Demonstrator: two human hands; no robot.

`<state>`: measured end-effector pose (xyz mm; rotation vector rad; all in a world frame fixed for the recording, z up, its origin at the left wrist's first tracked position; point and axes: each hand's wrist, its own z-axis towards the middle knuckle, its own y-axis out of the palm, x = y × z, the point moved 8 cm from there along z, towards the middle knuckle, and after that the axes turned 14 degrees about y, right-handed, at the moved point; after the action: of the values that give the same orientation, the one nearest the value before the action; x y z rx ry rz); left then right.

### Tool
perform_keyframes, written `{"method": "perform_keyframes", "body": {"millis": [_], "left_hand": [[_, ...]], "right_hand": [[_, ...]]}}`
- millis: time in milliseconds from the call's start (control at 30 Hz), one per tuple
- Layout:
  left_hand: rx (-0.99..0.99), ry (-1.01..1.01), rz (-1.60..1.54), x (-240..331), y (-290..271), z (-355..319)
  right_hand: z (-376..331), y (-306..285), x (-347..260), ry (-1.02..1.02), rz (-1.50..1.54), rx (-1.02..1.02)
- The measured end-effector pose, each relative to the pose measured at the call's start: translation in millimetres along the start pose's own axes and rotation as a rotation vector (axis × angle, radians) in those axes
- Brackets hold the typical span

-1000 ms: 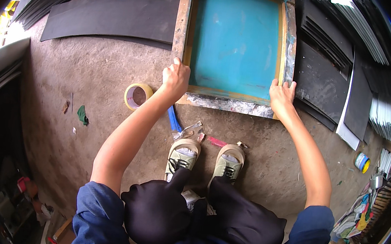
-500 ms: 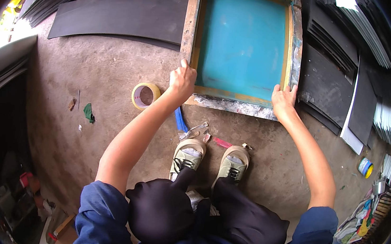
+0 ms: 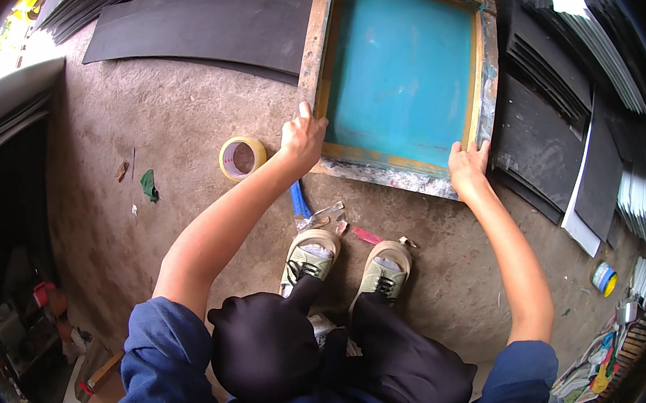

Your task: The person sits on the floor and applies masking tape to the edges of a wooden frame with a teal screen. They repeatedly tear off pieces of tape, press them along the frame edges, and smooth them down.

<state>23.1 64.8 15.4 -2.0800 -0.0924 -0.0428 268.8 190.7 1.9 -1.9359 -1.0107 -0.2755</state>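
A wooden screen printing frame (image 3: 401, 76) with a teal mesh lies in front of me, its wood stained with old ink. At its near left corner my left hand (image 3: 302, 135) is closed round the side bar, thumb and fingers against the wood. My right hand (image 3: 468, 166) grips the near right corner in the same way. Just left of my left forearm, a roll of clear yellowish tape (image 3: 242, 159) rests on the floor. Below the frame are a blue strip (image 3: 299, 199), partly behind my left arm, and a red strip (image 3: 367, 236).
Black sheets (image 3: 199, 30) lie beyond to the left, and stacked dark boards (image 3: 538, 137) stand at the right. A small blue and yellow tin (image 3: 604, 278) sits at the far right. My shoes (image 3: 309, 259) are close to scraps on the concrete floor (image 3: 130, 236).
Almost nothing has shifted. Both hands keep their hold on the frame, and the left forearm has moved very slightly.
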Motion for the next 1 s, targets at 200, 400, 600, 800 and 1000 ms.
{"method": "perform_keyframes", "body": {"millis": [200,400,600,800,1000], "left_hand": [[-0.07,-0.028,0.127,7.2,-6.2,1.7],[-0.15,-0.03,0.127,-0.5,-1.9,0.6],[-0.257,-0.023,-0.111,-4.9,-14.7,-7.3],[-0.188,-0.003,-0.164,-15.8,-27.6,-10.2],[0.111,0.521,-0.395,51.3,-55.2,-33.6]], "right_hand": [[-3.2,0.6,0.1,-0.035,-0.1,0.043],[-12.2,-15.4,20.9,-0.172,0.294,0.092],[-45.2,-14.2,66.3,-0.402,0.976,0.248],[-62.0,-9.1,50.0,-0.485,0.759,0.184],[-61.5,3.4,38.8,-0.454,0.652,0.231]]}}
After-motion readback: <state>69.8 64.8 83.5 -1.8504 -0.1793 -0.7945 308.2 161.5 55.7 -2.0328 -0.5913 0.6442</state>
